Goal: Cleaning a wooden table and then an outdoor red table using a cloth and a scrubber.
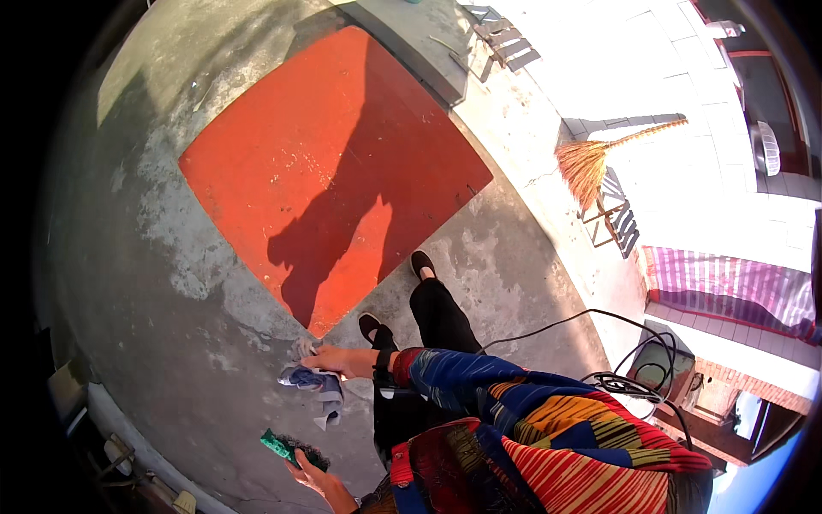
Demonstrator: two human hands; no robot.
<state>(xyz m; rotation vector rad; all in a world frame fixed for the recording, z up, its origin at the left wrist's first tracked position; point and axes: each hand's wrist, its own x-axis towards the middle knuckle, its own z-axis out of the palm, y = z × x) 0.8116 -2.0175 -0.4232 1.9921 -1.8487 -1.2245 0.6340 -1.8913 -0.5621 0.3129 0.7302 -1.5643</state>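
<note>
— Any containers near the hands?
— None I can make out.
— What are the hands doing?
— The right hand (pixel 336 361) is gripping a crumpled grey cloth (pixel 313 385), hanging just below it. The left hand (pixel 313 476) is closing around a green-handled brush (pixel 291 449), just under the cloth.
</note>
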